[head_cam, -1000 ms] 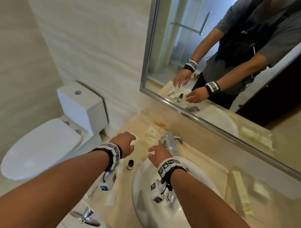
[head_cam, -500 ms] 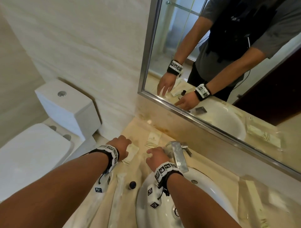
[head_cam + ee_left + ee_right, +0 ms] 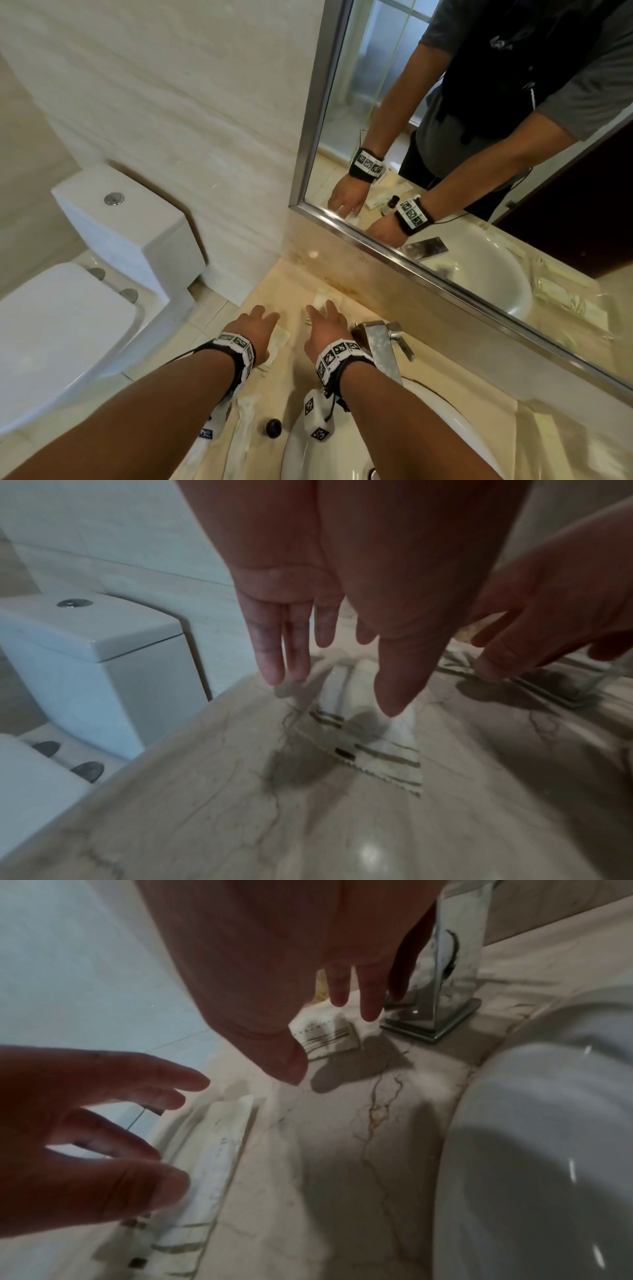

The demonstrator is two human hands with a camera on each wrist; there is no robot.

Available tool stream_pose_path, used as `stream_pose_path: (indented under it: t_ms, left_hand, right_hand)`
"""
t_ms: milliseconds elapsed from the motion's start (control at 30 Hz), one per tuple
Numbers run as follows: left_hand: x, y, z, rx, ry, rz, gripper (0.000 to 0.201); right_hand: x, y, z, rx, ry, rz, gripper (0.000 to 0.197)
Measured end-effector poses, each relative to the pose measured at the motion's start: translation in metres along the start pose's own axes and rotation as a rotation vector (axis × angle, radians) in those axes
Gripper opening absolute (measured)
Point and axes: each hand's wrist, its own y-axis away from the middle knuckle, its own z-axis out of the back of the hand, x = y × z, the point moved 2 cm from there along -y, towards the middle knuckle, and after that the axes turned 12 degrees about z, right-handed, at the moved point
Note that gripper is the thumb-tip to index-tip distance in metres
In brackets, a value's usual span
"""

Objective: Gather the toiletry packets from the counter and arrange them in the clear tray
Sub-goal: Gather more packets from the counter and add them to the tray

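Two white toiletry packets with striped ends lie at the back left of the marble counter. My left hand (image 3: 263,317) hovers with straight fingers over the nearer packet (image 3: 280,339), which shows below its fingertips as the nearer packet (image 3: 373,742). My right hand (image 3: 322,313) is spread above the smaller packet (image 3: 323,301) beside the faucet; the right wrist view shows that packet (image 3: 325,1037) under the fingers. Neither hand holds anything. Long clear-wrapped packets (image 3: 243,431) lie nearer me. The clear tray (image 3: 529,413) stands on the counter right of the sink.
A chrome faucet (image 3: 385,346) stands just right of my right hand, with the white sink (image 3: 455,421) below it. A small black-capped bottle (image 3: 273,426) stands at the basin's left rim. A toilet (image 3: 120,233) sits past the counter's left edge. A mirror lines the back wall.
Both hands have moved forward toward the back of the counter and their curled fingers have straightened out over the two packets. The head camera has leaned in closer.
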Motion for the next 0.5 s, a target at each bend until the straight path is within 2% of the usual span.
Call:
stream_pose_path:
  t_ms: [167, 300, 500]
  left_hand:
    - [-0.001, -0.008, -0.004, -0.018, -0.015, 0.008, 0.084]
    - [-0.006, -0.009, -0.004, 0.017, -0.019, 0.009, 0.075]
    - [-0.013, -0.008, -0.004, 0.069, 0.013, -0.007, 0.054]
  right_hand:
    - [-0.006, -0.011, -0.001, 0.087, 0.138, 0.015, 0.083]
    - [-0.003, -0.009, -0.014, -0.006, 0.223, 0.069, 0.065]
    - [-0.005, -0.001, -0.027, -0.024, 0.377, 0.147, 0.046]
